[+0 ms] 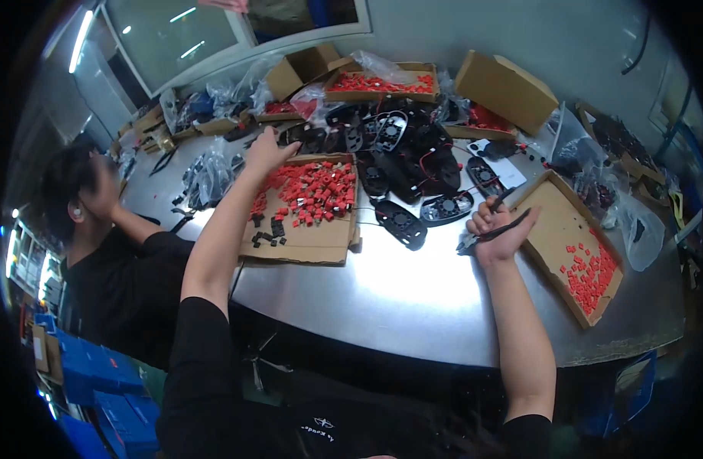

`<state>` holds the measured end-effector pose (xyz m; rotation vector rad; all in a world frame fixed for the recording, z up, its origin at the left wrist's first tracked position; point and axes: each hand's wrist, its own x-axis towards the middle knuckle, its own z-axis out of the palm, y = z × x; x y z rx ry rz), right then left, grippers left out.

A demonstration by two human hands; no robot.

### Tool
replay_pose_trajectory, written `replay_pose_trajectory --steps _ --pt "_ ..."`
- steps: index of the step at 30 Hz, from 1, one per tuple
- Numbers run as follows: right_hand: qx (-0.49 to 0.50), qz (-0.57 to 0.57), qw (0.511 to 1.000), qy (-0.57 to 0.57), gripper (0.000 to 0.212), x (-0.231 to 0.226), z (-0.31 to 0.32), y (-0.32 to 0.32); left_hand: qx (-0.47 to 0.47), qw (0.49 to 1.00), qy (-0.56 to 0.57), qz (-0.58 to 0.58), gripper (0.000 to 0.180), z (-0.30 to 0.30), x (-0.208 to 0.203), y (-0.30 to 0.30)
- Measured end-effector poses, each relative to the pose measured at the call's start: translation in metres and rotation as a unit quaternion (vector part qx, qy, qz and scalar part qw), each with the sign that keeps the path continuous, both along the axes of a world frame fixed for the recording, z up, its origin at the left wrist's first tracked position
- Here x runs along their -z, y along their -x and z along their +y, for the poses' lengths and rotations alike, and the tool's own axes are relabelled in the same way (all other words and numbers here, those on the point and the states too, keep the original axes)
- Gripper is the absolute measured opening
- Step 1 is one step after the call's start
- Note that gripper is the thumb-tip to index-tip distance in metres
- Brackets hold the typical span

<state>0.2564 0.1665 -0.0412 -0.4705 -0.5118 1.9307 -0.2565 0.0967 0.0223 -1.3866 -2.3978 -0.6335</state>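
My left hand (266,157) reaches over the far left corner of a shallow cardboard tray (313,249). Its thumb and fingers stand apart, with nothing visible between them. Small red plastic parts (321,191) heap up in that tray, and a few small black pieces (269,236) lie near its front left. My right hand (501,239) is raised above the table's right half, closed around a black-handled tool (512,222) that looks like pliers. Just left of it lie flat black oval housings (401,223) with round grilles and thin wires.
Another cardboard tray (546,252) on the right holds small red parts. More black housings (413,164) pile up at mid-table. Cardboard boxes (512,84) and plastic bags (214,172) line the back. At left a co-worker (114,252) sits with one hand by the head. Blue bins (99,367) stand below.
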Motion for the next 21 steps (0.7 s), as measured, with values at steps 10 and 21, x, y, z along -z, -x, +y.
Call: replay_pose_trajectory --steps 10,21 --pt "-0.066 -0.013 0.997 -0.044 0.107 0.008 0.007 -0.02 0.002 0.995 0.096 -0.018 0.088 0.111 0.021 -0.143" --pt "0.03 -0.314 0.841 -0.439 0.1 -0.017 -0.001 -0.007 0.073 0.974 -0.09 -0.196 0.074 0.079 -0.016 -0.13"
